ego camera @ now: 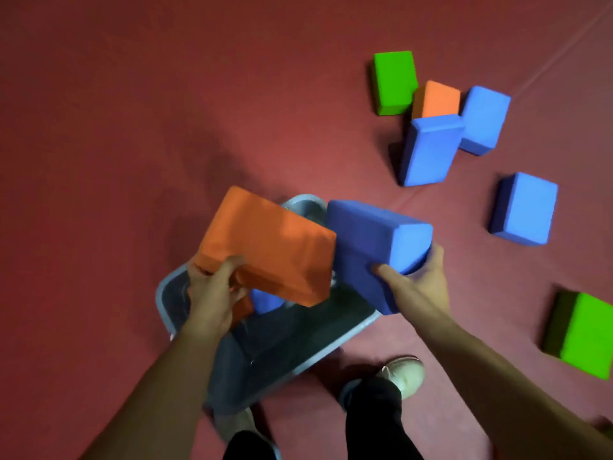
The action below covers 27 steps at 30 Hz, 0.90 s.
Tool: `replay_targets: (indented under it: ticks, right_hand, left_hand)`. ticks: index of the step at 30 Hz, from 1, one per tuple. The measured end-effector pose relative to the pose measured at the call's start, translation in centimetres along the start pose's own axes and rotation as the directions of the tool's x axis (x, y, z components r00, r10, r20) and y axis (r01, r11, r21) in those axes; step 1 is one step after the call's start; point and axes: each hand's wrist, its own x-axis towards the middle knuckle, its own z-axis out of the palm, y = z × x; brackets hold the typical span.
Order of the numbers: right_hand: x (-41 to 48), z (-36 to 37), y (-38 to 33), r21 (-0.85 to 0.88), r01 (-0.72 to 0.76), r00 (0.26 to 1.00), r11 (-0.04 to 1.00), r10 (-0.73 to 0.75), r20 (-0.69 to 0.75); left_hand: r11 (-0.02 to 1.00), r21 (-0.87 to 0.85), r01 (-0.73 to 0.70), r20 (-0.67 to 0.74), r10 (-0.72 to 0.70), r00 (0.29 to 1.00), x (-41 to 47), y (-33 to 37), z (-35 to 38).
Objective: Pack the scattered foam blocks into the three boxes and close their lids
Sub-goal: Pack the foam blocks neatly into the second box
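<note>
In the head view, the person's left grip (212, 290) is curling its fingers round the near end of a large orange rectangular foam block (265, 247), thumb on the top face and the other fingers wrapping underneath. This block is hanging tilted above the grey-blue plastic box (345, 340), which is sitting open on the red padded floor (132, 127) just in front of the person's feet.

The right grip (414, 280) is clasping a dark blue rectangular foam block (371, 250) at its near right end, thumb pressing along the side face and fingers cupping the end from below. That block is hovering over the box's right rim, and its left edge is touching the orange one.

Inside the box, a smaller-looking blue foam block (265, 300) and part of another orange foam block (242, 310) are showing beneath the left grip.

Further across the floor, to the right and beyond the box, a green foam block (394, 81), an orange foam block (436, 99) and two light blue foam blocks (484, 119) (429, 149) are lying clustered, touching one another. A lone light blue foam block (524, 207) is lying apart, nearer the person, and a second green foam block (583, 333) is resting to the right of the box.

A pale shoe (404, 373) and black trouser legs (374, 410) are standing close to the box's near corner.
</note>
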Motion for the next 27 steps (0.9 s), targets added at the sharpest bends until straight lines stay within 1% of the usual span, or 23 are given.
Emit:
replay_targets:
  ticks: [2, 4, 5, 6, 7, 10, 11, 13, 15, 18, 21, 25, 27]
  right_hand:
    - [-2.7, 2.8, 0.6, -0.051, 0.004, 0.999, 0.999, -0.002, 0.046]
    - [-4.8, 4.4, 1.2, -0.089, 0.002, 0.999, 0.996, 0.003, 0.054]
    - [-6.0, 5.6, 1.5, -0.122, 0.014, 0.997, 0.992, -0.005, 0.075]
    - [-6.8, 6.3, 1.7, -0.160, 0.029, 0.996, 0.987, -0.015, 0.085]
    - [-7.6, 6.8, 1.9, -0.210, 0.042, 0.995, 0.977, -0.021, 0.102]
    - [-9.1, 8.2, 2.8, -0.372, 0.131, 0.982, 0.919, -0.068, 0.177]
    - [-9.3, 8.3, 2.8, -0.408, 0.149, 0.979, 0.901, -0.075, 0.192]
    - [-10.2, 9.1, 2.7, -0.455, 0.194, 0.966, 0.869, -0.089, 0.242]
    - [-10.8, 9.6, 2.7, -0.495, 0.234, 0.953, 0.837, -0.097, 0.285]
    - [-11.1, 10.1, 2.9, -0.530, 0.263, 0.940, 0.806, -0.092, 0.327]
    - [-10.9, 10.5, 3.0, -0.554, 0.249, 0.928, 0.794, -0.032, 0.371]
    - [-10.5, 10.7, 3.1, -0.595, 0.264, 0.919, 0.759, -0.011, 0.393]
    - [-10.2, 10.9, 3.0, -0.623, 0.270, 0.915, 0.734, 0.006, 0.404]
  left_hand:
    - [0.998, -0.043, 0.036, -0.068, -0.039, 0.997, -0.2, -1.4, -4.9]
    - [0.998, -0.017, 0.060, -0.138, -0.062, 0.989, -0.7, -2.6, -8.3]
    - [0.996, 0.006, 0.094, -0.159, -0.092, 0.983, -1.1, -3.1, -10.7]
    - [0.989, 0.046, 0.144, -0.139, -0.136, 0.981, -1.6, -3.4, -12.1]
    - [0.970, 0.089, 0.225, -0.096, -0.217, 0.971, -1.9, -3.9, -13.7]
    - [0.884, 0.201, 0.422, 0.017, -0.434, 0.901, -2.9, -5.4, -18.3]
    - [0.859, 0.247, 0.449, 0.029, -0.470, 0.882, -3.0, -5.6, -19.0]
    - [0.837, 0.244, 0.490, -0.010, -0.503, 0.864, -3.6, -6.4, -20.7]
    - [0.843, 0.227, 0.487, -0.076, -0.483, 0.872, -4.2, -6.7, -21.2]
    - [0.849, 0.342, 0.402, -0.140, -0.377, 0.916, -5.1, -7.1, -21.2]
    - [0.860, 0.402, 0.315, -0.181, -0.263, 0.948, -6.4, -7.7, -21.4]
    - [0.817, 0.516, 0.256, -0.224, -0.160, 0.961, -7.8, -8.7, -22.1]
    - [0.787, 0.565, 0.248, -0.237, -0.133, 0.962, -8.2, -9.1, -22.3]
